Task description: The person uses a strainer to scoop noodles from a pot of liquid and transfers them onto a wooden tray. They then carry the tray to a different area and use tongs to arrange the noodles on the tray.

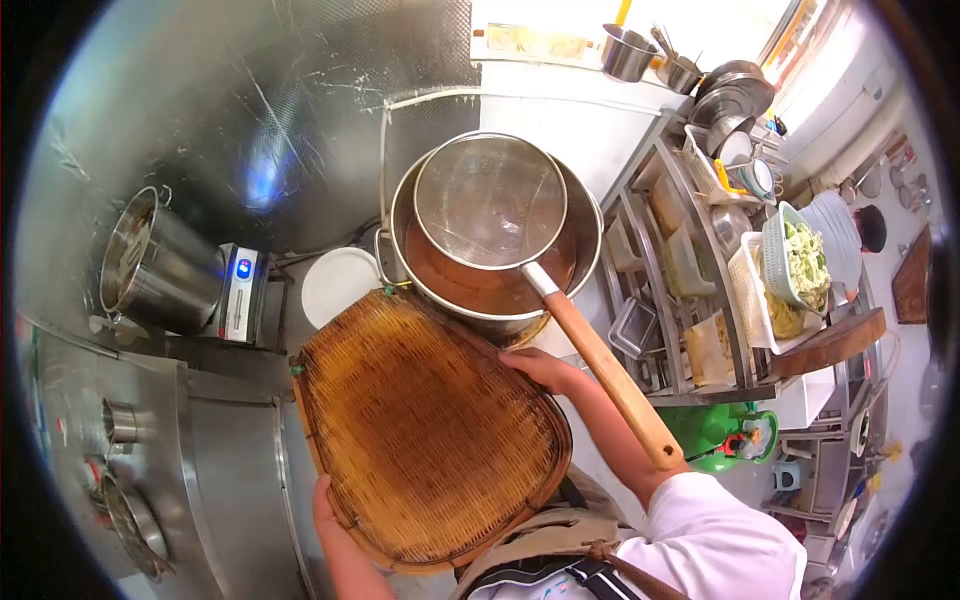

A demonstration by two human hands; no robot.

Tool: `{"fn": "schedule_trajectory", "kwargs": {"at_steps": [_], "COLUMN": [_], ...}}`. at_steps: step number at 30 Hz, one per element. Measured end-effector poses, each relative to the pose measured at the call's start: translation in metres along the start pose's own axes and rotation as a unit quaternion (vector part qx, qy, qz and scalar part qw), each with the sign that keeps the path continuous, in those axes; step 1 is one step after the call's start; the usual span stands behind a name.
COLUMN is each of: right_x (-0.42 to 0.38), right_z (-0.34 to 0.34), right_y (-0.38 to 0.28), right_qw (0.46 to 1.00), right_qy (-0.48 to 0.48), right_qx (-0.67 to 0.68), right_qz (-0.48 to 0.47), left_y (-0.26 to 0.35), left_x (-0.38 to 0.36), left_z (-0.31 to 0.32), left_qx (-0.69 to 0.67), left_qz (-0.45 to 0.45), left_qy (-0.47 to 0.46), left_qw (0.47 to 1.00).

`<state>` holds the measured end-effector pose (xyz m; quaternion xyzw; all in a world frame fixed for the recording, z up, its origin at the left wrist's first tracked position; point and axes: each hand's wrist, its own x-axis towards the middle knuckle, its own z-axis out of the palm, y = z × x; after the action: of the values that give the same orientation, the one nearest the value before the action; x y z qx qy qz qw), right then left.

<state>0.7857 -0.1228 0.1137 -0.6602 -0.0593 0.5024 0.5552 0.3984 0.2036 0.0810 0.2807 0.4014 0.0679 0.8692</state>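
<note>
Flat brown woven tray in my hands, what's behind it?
Past the far edge of the flat brown woven tray, part of a round white object and a round silver metal pot holding reddish-brown liquid show. Anything directly behind the tray is covered, as is its underside.

With the woven tray (430, 430) as the dial's centre, I see a wide pot (405, 205) blocking 12 to 1 o'clock. A round strainer (490, 200) covers the far part of its mouth; a crescent of brown liquid (470, 285) lies open on the near side. The strainer's wooden handle (607, 372) slants toward 3 o'clock, barring the space above the right forearm (610, 430). A metal rack (712, 270) stands at 2, a green cylinder (700, 430) at 3. Near 9, a steel cabinet (235, 430) leaves a narrow strip beside the left hand (327, 505). Above the tray, the air is open.
</note>
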Motion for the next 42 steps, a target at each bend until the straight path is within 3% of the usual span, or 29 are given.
{"fn": "schedule_trajectory", "kwargs": {"at_steps": [3,5,7,8,11,12,14,15,17,18,20,22,25,26,29,31,32,35,38,42], "right_x": [-0.062,-0.056,-0.132,-0.147,-0.167,-0.167,-0.155,-0.153,-0.198,-0.215,-0.240,-0.258,-0.251,-0.240,-0.192,-0.170,-0.163,-0.159,-0.175,-0.221], "right_z": [-0.023,-0.094,-0.063,-0.054,-0.023,-0.015,-0.033,-0.039,-0.023,-0.021,-0.031,-0.037,-0.056,-0.069,-0.087,-0.091,-0.091,-0.102,-0.123,-0.118], "right_y": [-0.007,0.070,-0.027,-0.044,-0.089,-0.104,-0.095,-0.092,-0.133,-0.142,-0.147,-0.164,-0.167,-0.165,-0.139,-0.139,-0.140,-0.142,-0.170,-0.229], "right_qw": [0.983,0.983,0.920,0.887,0.889,0.897,0.870,0.852,0.936,0.969,0.983,0.960,0.823,0.809,0.734,0.735,0.740,0.768,0.831,0.876], "right_qy": [0.085,0.083,0.019,-0.063,-0.073,-0.008,-0.079,-0.113,0.023,0.082,0.172,0.216,0.280,0.265,0.314,0.301,0.290,0.236,0.152,0.107], "right_qx": [-0.160,0.163,0.392,0.455,0.448,0.441,0.486,0.507,0.350,0.232,0.016,-0.161,-0.432,-0.470,-0.553,-0.582,-0.587,-0.578,-0.515,-0.465], "right_qz": [-0.016,-0.006,-0.008,-0.044,-0.055,-0.043,0.027,0.063,0.013,-0.014,-0.056,-0.082,-0.240,-0.234,-0.236,-0.173,-0.156,-0.145,-0.146,-0.065], "left_y": [0.003,0.005,0.008,0.009,0.008,0.006,0.007,0.008,0.007,0.007,0.005,0.006,0.001,0.001,-0.002,-0.013,-0.018,-0.019,-0.004,-0.006], "left_x": [0.002,0.014,0.014,0.012,0.010,0.009,0.004,-0.001,-0.009,-0.006,0.000,-0.006,-0.012,-0.006,0.002,0.022,0.027,0.016,-0.028,-0.034], "left_z": [0.000,-0.015,-0.006,-0.002,-0.005,-0.006,-0.008,-0.006,0.008,0.006,0.001,0.010,0.009,0.007,-0.010,-0.052,-0.065,-0.061,0.054,0.069], "left_qx": [-0.005,-0.001,-0.011,-0.016,-0.009,-0.003,0.014,0.049,0.112,0.067,-0.025,-0.010,-0.014,-0.022,0.023,0.043,0.050,0.041,0.001,-0.056], "left_qz": [0.009,0.015,0.022,0.025,0.033,0.037,0.047,0.055,0.073,0.055,0.015,0.023,0.011,0.008,0.052,0.064,0.064,0.061,0.040,-0.013], "left_qy": [0.053,0.080,0.062,0.053,-0.003,-0.014,-0.036,0.014,0.116,0.082,0.020,0.034,0.035,0.030,-0.022,0.085,0.140,0.141,0.248,0.108], "left_qw": [0.999,0.997,0.998,0.998,0.999,0.999,0.998,0.997,0.984,0.993,0.999,0.999,0.999,0.999,0.998,0.993,0.987,0.987,0.968,0.992]}}
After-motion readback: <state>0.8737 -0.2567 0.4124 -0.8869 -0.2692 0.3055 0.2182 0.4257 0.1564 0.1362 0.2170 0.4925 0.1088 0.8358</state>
